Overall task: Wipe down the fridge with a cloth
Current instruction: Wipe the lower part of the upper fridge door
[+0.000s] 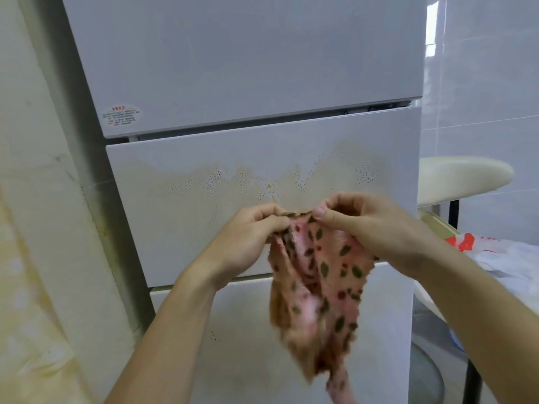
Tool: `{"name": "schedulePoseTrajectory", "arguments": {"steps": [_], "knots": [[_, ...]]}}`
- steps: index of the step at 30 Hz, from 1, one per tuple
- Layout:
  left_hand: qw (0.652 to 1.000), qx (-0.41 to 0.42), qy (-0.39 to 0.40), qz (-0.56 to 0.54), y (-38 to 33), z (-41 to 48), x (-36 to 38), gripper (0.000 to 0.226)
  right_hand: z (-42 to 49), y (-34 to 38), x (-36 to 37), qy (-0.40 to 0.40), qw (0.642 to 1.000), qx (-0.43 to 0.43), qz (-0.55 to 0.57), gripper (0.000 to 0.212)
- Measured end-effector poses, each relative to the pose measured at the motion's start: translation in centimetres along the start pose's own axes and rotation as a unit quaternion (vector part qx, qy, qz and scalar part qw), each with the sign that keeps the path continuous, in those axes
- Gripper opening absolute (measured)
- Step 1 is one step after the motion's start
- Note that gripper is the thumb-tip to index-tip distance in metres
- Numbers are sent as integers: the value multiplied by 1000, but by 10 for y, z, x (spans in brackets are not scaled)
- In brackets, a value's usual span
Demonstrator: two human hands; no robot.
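Observation:
A tall white fridge (248,83) with three door sections fills the view ahead. Its middle door (186,205) carries a wide yellowish, speckled stain, and the lower door looks yellowed too. In front of the middle door I hold a pink cloth (318,287) printed with dark leaves and red dots; it hangs crumpled below my hands. My left hand (250,237) pinches its top edge on the left. My right hand (370,228) pinches the top edge on the right, thumb on the fabric. The two hands are close together and clear of the fridge surface.
A cream wall (38,199) with a stained yellowish covering stands to the left. To the right are white wall tiles (481,83), a cream padded stool (463,176) on black legs, and a surface with white and red plastic bags (495,252). A small warning sticker (122,115) sits on the upper door.

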State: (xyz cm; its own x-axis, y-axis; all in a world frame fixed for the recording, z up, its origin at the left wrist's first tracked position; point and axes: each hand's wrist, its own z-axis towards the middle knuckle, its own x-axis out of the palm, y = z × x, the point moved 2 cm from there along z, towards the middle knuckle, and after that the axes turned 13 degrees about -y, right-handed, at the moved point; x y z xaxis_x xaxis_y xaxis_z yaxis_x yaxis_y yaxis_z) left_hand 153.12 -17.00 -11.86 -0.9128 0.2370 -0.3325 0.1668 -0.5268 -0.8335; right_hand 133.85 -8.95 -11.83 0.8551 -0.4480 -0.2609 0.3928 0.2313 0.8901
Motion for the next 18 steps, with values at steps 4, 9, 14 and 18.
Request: {"name": "schedulePoseTrajectory", "arguments": {"steps": [4, 9, 14, 18], "knots": [[993, 63, -15, 102, -2, -4, 7, 10, 0, 12, 1, -110, 978, -138, -114, 23], [985, 1, 69, 156, 7, -5, 7, 9, 4, 23, -1, -177, 959, -214, -56, 13], [989, -128, 24, -70, 10, -3, 12, 53, 12, 18, 5, -187, 928, -251, -201, 18], [950, -196, 47, -238, 9, -3, 15, 38, 2, -1, 8, -122, 928, -176, -304, 33]]}}
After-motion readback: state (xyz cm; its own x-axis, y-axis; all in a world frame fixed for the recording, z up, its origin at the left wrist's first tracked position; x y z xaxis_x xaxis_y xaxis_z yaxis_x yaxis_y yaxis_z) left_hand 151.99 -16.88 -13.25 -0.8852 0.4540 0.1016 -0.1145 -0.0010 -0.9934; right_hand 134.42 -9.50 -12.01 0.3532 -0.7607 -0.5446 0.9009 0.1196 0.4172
